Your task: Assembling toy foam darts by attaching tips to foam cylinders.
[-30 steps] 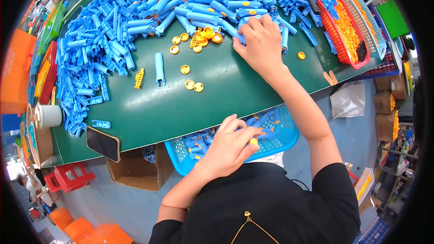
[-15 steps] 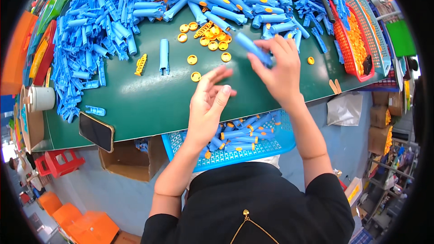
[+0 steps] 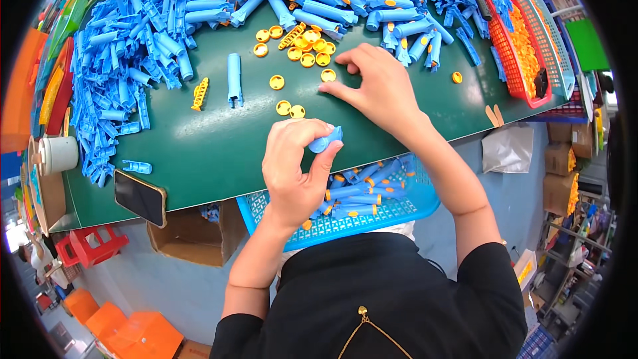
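Observation:
My left hand (image 3: 290, 169) is closed round a blue plastic tube (image 3: 326, 140), held end-up above the near edge of the green table (image 3: 199, 149); much of the tube is hidden in the fingers. My right hand (image 3: 382, 90) is open, thumb and fingers apart, around a small round yellow cap (image 3: 328, 75) without visibly gripping it. More yellow caps (image 3: 308, 60) lie in a cluster beyond, with others loose between the hands. A single blue tube (image 3: 234, 80) and a ribbed yellow piece (image 3: 200, 94) lie to the left.
Blue tubes and half-shells form a large pile (image 3: 159, 33) at the back and left. A blue basket (image 3: 425, 203) of capped tubes sits below the table edge. A red basket (image 3: 512, 53) of orange parts stands right; a phone (image 3: 140, 197) and white cup (image 3: 60, 153) are left.
The blue tube has passed from my right hand to my left, which has closed on it. My right hand has moved left toward the loose caps. One cap near the left hand has joined another.

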Demonstrator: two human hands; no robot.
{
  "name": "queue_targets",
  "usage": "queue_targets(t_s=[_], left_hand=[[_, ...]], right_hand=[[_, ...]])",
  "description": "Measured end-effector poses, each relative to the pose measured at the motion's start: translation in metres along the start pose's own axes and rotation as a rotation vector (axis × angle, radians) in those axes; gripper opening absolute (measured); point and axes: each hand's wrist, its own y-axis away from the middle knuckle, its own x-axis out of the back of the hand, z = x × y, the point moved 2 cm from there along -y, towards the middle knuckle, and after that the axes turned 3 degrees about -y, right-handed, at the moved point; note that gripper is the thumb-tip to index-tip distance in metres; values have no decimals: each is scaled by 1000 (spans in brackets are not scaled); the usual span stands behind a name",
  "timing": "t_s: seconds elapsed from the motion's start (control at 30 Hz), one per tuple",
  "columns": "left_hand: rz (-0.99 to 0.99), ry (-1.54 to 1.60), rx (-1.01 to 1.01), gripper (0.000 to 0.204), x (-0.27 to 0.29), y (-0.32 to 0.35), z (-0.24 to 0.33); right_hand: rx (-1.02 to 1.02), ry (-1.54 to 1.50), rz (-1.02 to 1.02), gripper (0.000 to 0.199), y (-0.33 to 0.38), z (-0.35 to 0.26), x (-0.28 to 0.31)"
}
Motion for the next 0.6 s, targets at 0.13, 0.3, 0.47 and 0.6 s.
queue_targets(t_s=[0.13, 0.3, 0.47, 0.6], left_hand=[[-99, -7, 21, 28, -8, 4, -7], [-187, -12, 69, 29, -12, 3, -10], [-202, -2, 146, 25, -15, 1, -11], [-160, -22, 154, 24, -17, 0, -6]], right_hand=[[50, -59, -19, 30, -3, 5, -10], [-283, -598, -231, 21, 9, 1, 14], [-226, -975, -201, 29, 33, -3, 34], [-58, -893, -78, 29, 43, -26, 37]])
